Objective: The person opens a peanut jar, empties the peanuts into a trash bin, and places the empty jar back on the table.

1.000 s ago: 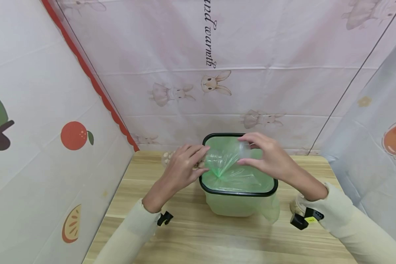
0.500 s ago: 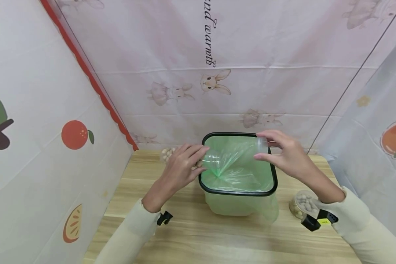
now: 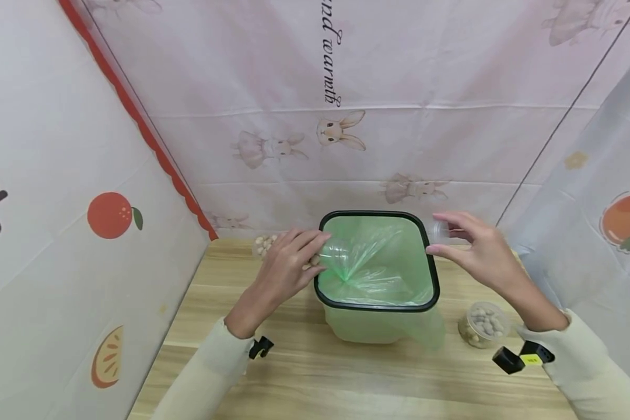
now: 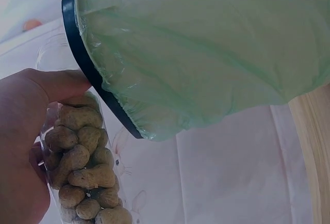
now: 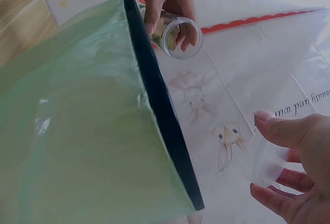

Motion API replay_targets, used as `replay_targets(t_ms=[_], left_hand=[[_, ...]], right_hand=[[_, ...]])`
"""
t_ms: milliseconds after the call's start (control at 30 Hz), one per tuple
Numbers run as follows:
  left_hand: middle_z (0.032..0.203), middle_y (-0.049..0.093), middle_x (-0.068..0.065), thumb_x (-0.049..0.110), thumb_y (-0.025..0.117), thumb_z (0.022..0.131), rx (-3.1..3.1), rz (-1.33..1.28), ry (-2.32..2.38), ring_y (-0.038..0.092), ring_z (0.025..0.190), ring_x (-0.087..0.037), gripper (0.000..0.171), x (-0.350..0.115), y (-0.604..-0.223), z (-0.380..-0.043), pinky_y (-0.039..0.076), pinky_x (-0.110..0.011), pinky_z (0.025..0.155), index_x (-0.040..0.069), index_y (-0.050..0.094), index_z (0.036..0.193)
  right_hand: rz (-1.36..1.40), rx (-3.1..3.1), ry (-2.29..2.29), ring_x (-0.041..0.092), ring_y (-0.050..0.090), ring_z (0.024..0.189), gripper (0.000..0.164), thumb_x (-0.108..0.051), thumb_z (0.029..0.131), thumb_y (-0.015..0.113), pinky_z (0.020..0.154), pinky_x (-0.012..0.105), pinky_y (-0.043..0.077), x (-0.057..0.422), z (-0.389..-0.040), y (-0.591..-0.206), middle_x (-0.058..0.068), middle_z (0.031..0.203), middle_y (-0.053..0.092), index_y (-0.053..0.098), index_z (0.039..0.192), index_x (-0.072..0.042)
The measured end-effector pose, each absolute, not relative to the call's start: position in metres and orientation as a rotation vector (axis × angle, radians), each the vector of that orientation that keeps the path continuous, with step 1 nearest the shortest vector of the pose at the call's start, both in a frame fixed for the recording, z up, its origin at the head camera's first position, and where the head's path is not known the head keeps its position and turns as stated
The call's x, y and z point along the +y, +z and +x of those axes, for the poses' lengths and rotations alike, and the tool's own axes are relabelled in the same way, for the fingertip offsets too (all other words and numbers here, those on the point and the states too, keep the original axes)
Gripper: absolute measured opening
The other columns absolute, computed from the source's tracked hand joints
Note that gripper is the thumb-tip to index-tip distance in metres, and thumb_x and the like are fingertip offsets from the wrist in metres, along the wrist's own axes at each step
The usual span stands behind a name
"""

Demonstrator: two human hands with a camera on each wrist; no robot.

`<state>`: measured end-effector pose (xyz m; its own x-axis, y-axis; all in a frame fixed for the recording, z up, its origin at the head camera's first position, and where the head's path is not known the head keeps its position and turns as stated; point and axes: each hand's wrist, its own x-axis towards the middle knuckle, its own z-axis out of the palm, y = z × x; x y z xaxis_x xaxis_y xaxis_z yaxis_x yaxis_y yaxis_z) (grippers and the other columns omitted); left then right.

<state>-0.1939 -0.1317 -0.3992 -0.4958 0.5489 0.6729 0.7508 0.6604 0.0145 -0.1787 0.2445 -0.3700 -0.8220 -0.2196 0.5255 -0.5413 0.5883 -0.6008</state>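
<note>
My left hand grips a clear jar that lies on its side with its open mouth over the bin's left rim. Peanuts in their shells fill the jar's lower part, as the left wrist view shows. Between the thumb and fingers of my right hand is a clear round lid, held on edge just past the bin's right rim. The bin has a black rim and a thin green bag lining it, gathered in creases below the jar's mouth.
On the wooden table, right of the bin, stands a second clear jar with pale nuts in it. Printed cloth walls enclose the table at the back and both sides. Loose bag hangs outside the bin's front right.
My right hand has carried the lid rightward, from above the bin to beyond its right rim. The second jar has come into fuller view. My left hand and its jar have hardly moved.
</note>
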Motion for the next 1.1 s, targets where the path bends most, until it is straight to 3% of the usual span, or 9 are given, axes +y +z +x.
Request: replay_targets(t_ms=[233,500,667,733,800,867,967,1100], left_hand=[[0.128,0.072,-0.004,0.021,0.097,0.071,-2.228,-0.988,-0.385,0.066,0.116,-0.023,0.071,-0.133,-0.400,-0.195,0.056,-0.039,0.097,0.012,0.068,0.135],[0.128,0.073,-0.004,0.021,0.097,0.071,-2.222,-0.985,-0.382,0.066,0.115,-0.023,0.070,-0.132,-0.400,-0.195,0.055,-0.039,0.097,0.011,0.069,0.135],[0.128,0.072,-0.004,0.020,0.096,0.072,-2.208,-0.990,-0.385,0.066,0.116,-0.024,0.071,-0.133,-0.400,-0.194,0.055,-0.039,0.099,0.012,0.068,0.136],[0.127,0.073,-0.004,0.019,0.096,0.072,-2.197,-0.993,-0.389,0.066,0.116,-0.024,0.071,-0.134,-0.400,-0.194,0.055,-0.040,0.099,0.012,0.068,0.136],[0.127,0.073,-0.004,0.019,0.097,0.072,-2.186,-0.994,-0.392,0.066,0.115,-0.025,0.071,-0.135,-0.401,-0.193,0.055,-0.040,0.098,0.012,0.068,0.136],[0.127,0.073,-0.004,0.020,0.097,0.072,-2.185,-0.992,-0.387,0.066,0.115,-0.025,0.070,-0.136,-0.402,-0.193,0.055,-0.040,0.098,0.012,0.068,0.135],[0.128,0.072,-0.004,0.019,0.096,0.073,-2.196,-0.986,-0.374,0.066,0.116,-0.025,0.069,-0.136,-0.402,-0.192,0.055,-0.040,0.098,0.012,0.068,0.136],[0.130,0.072,-0.004,0.019,0.095,0.075,-2.205,-0.977,-0.341,0.066,0.118,-0.024,0.066,-0.136,-0.400,-0.192,0.055,-0.040,0.096,0.011,0.068,0.135]], right_hand=[[0.569,-2.369,1.148,-0.015,0.057,0.104,0.058,0.007,0.075,0.088,0.092,0.002,0.049,0.259,-0.178,-0.381,0.014,0.120,0.068,0.069,0.129,0.001],[0.447,-2.460,1.138,-0.020,0.053,0.102,0.055,-0.001,0.080,0.087,0.088,-0.002,0.047,0.284,-0.173,-0.397,0.012,0.120,0.065,0.067,0.132,0.001],[0.358,-2.502,1.159,-0.024,0.052,0.102,0.055,-0.005,0.083,0.086,0.086,-0.002,0.046,0.308,-0.165,-0.410,-0.019,0.122,0.058,0.066,0.134,0.001],[0.327,-2.523,1.147,-0.024,0.051,0.103,0.056,-0.007,0.084,0.086,0.086,-0.003,0.045,0.318,-0.160,-0.416,-0.026,0.120,0.055,0.066,0.135,0.000],[0.289,-2.554,1.118,-0.025,0.049,0.104,0.057,-0.011,0.085,0.085,0.086,-0.005,0.043,0.327,-0.155,-0.422,-0.017,0.124,0.060,0.065,0.138,-0.002],[0.246,-2.594,1.089,-0.028,0.045,0.103,0.058,-0.015,0.087,0.085,0.084,-0.007,0.041,0.336,-0.150,-0.428,0.002,0.129,0.064,0.064,0.139,-0.003],[0.166,-2.647,1.054,-0.032,0.039,0.100,0.060,-0.021,0.088,0.084,0.079,-0.007,0.040,0.346,-0.144,-0.437,0.025,0.136,0.059,0.062,0.141,-0.003],[0.069,-2.694,1.027,-0.034,0.036,0.095,0.064,-0.026,0.089,0.084,0.071,-0.005,0.040,0.357,-0.140,-0.447,0.032,0.136,0.056,0.060,0.142,0.000]])
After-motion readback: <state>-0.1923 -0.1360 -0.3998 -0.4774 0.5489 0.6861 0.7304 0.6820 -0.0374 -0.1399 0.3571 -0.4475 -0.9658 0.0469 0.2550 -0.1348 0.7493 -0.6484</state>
